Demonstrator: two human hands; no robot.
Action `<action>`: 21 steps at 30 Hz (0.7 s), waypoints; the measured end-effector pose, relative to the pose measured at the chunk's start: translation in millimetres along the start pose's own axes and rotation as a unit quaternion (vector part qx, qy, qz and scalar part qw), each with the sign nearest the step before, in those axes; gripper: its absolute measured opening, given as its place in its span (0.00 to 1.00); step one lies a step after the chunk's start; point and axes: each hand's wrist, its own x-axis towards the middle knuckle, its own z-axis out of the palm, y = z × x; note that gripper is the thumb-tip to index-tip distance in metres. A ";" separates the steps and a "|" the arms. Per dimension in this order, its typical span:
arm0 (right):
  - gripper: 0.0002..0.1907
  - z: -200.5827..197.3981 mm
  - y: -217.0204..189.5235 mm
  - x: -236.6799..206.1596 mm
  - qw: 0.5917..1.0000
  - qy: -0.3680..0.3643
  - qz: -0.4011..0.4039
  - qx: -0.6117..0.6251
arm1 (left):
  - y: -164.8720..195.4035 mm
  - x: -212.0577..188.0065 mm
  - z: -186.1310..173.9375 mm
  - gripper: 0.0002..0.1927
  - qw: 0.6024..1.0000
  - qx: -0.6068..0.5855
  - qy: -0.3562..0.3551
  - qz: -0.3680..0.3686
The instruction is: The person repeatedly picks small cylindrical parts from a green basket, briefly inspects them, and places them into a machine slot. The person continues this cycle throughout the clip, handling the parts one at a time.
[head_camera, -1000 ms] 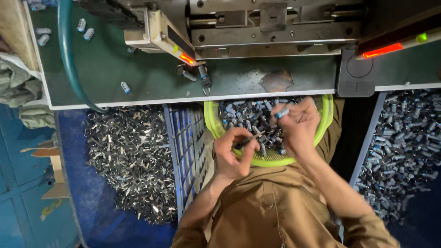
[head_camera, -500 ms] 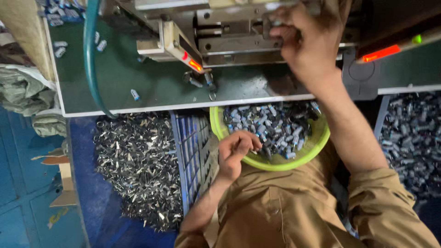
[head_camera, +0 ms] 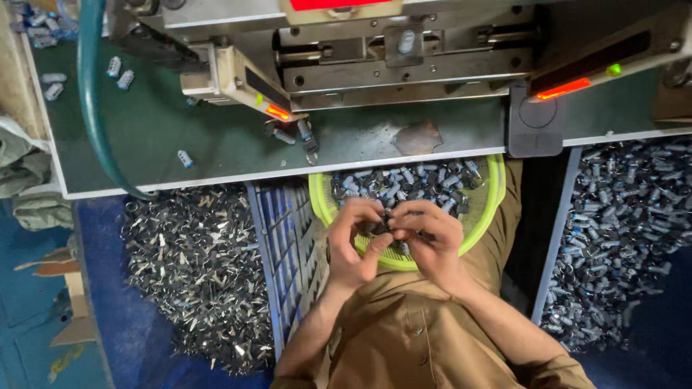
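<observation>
Down from the machine, right hand (head_camera: pixel 432 241) meets left hand (head_camera: pixel 353 241) over the green basket (head_camera: pixel 490 209); fingers pinching small parts (head_camera: pixel 386 227).

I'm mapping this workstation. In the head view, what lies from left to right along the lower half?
Blue floor → metal scrap pile → blue crate → left hand → right hand → pile of small cylinders.
</observation>
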 end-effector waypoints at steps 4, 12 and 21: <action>0.17 -11.7 5.7 1.3 1.000 -0.025 -0.014 -0.006 | 5.8 4.1 -3.4 0.09 0.993 0.114 -0.033 0.027; 0.20 -4.7 29.5 1.0 0.951 0.048 0.098 0.289 | -1.1 -10.9 -19.2 0.06 0.981 0.165 -0.009 0.102; 0.19 -27.4 11.5 42.8 0.990 0.067 0.008 0.121 | -32.1 -34.9 -68.8 0.29 0.832 -0.530 -0.077 -0.144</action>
